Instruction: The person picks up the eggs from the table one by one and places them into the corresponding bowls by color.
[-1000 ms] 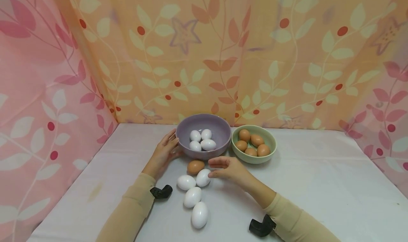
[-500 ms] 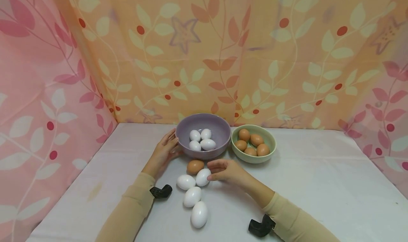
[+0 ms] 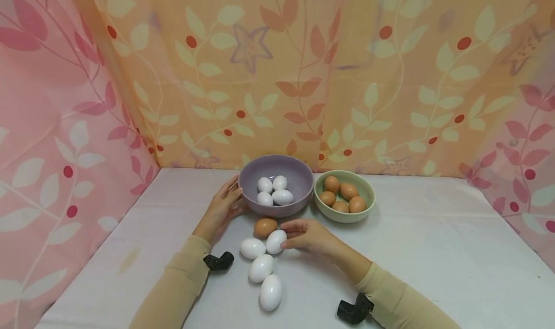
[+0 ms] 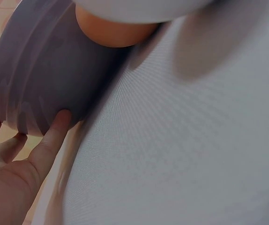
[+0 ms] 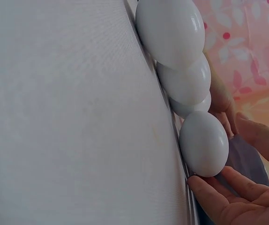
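My left hand (image 3: 220, 208) rests against the left side of the purple bowl (image 3: 299, 172); in the left wrist view its fingertips (image 4: 61, 119) touch the outer wall without curling round it. Several white eggs (image 3: 283, 197) lie inside that bowl. On the cloth in front of it, a brown egg (image 3: 265, 228) sits behind several loose white eggs (image 3: 261, 268). My right hand (image 3: 314, 237) is at the right side of the rearmost white egg (image 3: 276, 242). In the right wrist view, its fingers reach to that white egg (image 5: 204, 144), while the thumb (image 5: 256, 136) stands apart from it.
A light green bowl (image 3: 370, 194) holding several brown eggs (image 3: 349, 190) stands right beside the purple bowl. White cloth (image 3: 433, 252) covers the table. Patterned curtains (image 3: 277, 78) hang behind and at both sides.
My right hand has dropped slightly toward the near side and edged left, closer to the rearmost loose white egg. The left hand, bowls and eggs stay in place.
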`<act>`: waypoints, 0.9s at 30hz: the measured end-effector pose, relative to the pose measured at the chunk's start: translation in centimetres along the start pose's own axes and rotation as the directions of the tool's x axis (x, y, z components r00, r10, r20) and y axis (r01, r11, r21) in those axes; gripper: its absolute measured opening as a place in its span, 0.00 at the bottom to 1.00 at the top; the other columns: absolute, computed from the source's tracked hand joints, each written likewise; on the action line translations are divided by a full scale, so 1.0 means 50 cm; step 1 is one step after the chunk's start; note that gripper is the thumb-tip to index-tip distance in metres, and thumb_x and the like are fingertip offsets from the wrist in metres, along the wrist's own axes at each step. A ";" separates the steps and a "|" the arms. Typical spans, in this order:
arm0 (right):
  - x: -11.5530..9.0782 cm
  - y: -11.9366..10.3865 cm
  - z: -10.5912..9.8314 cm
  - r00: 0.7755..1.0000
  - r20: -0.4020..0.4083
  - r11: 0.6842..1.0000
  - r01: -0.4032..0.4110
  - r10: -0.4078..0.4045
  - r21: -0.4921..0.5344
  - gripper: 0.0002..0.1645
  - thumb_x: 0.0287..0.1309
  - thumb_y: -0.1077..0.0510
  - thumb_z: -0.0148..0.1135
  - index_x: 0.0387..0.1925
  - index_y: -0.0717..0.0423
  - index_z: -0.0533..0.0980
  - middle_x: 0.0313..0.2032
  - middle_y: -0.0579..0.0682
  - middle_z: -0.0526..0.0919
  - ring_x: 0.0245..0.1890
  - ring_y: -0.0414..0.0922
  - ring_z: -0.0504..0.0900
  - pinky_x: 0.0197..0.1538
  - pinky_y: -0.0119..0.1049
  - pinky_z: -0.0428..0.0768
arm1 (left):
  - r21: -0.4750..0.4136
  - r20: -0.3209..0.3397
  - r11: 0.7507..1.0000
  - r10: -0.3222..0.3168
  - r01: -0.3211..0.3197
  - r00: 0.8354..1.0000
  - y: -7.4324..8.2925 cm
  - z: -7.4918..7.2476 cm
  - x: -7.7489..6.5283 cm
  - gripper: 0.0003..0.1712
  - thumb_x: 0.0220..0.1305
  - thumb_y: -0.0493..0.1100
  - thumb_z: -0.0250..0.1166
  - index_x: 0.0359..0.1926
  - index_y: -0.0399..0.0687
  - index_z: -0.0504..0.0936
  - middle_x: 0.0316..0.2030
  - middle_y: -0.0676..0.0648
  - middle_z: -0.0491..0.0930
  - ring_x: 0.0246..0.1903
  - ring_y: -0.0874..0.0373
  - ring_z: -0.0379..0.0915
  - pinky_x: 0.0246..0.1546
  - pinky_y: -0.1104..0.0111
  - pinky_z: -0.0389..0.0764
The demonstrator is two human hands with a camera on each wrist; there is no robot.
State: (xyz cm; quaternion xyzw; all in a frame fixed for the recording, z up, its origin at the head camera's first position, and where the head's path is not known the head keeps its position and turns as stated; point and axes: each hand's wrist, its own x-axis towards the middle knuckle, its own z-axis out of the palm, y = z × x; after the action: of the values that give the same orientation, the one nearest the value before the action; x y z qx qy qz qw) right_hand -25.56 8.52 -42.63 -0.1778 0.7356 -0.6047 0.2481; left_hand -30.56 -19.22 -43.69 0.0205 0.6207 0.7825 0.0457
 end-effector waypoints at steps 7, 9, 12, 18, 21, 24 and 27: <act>0.000 0.001 0.001 1.000 -0.007 1.000 0.004 -0.004 -0.003 0.35 0.53 0.62 0.74 0.61 0.70 0.73 0.55 0.64 0.83 0.53 0.45 0.83 0.54 0.33 0.82 | 0.004 0.009 1.000 0.003 -0.003 1.000 0.000 0.001 -0.002 0.36 0.76 0.45 0.54 0.79 0.56 0.51 0.79 0.47 0.50 0.73 0.46 0.57 0.68 0.45 0.68; 0.000 0.002 0.001 1.000 -0.010 1.000 0.004 -0.005 -0.008 0.35 0.52 0.62 0.74 0.61 0.70 0.73 0.55 0.64 0.83 0.53 0.46 0.83 0.54 0.33 0.83 | 0.002 0.006 1.000 0.002 -0.002 1.000 0.001 0.002 -0.002 0.35 0.76 0.45 0.54 0.78 0.56 0.52 0.79 0.48 0.50 0.73 0.46 0.57 0.68 0.45 0.69; 0.000 0.001 0.001 1.000 -0.013 1.000 0.002 -0.002 -0.011 0.34 0.53 0.62 0.74 0.60 0.69 0.74 0.55 0.64 0.83 0.54 0.46 0.83 0.55 0.35 0.83 | 0.005 0.003 1.000 0.006 -0.006 1.000 0.002 0.001 -0.002 0.35 0.76 0.44 0.53 0.78 0.56 0.52 0.79 0.47 0.50 0.73 0.46 0.58 0.67 0.44 0.69; -0.001 0.001 0.000 1.000 -0.011 1.000 0.003 -0.003 0.000 0.33 0.52 0.63 0.73 0.59 0.70 0.75 0.54 0.63 0.84 0.52 0.44 0.84 0.54 0.34 0.83 | 0.008 0.003 1.000 0.008 -0.008 1.000 0.002 0.001 -0.001 0.35 0.77 0.44 0.53 0.79 0.56 0.51 0.79 0.47 0.49 0.73 0.45 0.57 0.67 0.44 0.69; -0.001 0.001 0.001 1.000 -0.015 1.000 0.009 -0.010 -0.006 0.32 0.51 0.64 0.74 0.58 0.70 0.76 0.51 0.63 0.85 0.49 0.42 0.84 0.52 0.32 0.83 | 0.003 -0.001 1.000 0.004 -0.004 1.000 0.001 0.001 0.001 0.35 0.77 0.44 0.53 0.78 0.56 0.52 0.79 0.48 0.50 0.72 0.46 0.58 0.67 0.44 0.69; -0.001 0.000 0.001 1.000 -0.019 1.000 0.013 -0.013 -0.022 0.31 0.50 0.64 0.74 0.57 0.70 0.77 0.50 0.62 0.86 0.46 0.40 0.84 0.50 0.31 0.83 | 0.001 -0.008 1.000 0.002 -0.002 1.000 0.001 0.001 0.001 0.34 0.77 0.44 0.53 0.78 0.57 0.52 0.78 0.48 0.51 0.72 0.46 0.59 0.67 0.45 0.70; -0.001 0.000 0.000 1.000 -0.026 0.999 0.007 -0.008 -0.048 0.29 0.50 0.65 0.74 0.55 0.69 0.78 0.49 0.61 0.86 0.45 0.39 0.84 0.49 0.30 0.83 | 0.003 -0.007 1.000 0.005 -0.005 1.000 0.001 0.001 0.001 0.34 0.77 0.43 0.53 0.78 0.56 0.52 0.78 0.47 0.51 0.72 0.45 0.59 0.66 0.45 0.70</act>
State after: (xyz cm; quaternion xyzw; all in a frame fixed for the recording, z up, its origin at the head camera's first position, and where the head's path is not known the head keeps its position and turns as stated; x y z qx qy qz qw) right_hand -25.52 8.56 -42.60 -0.1785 0.7525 -0.5900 0.2318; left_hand -30.61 -19.20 -43.64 0.0192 0.6218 0.7818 0.0417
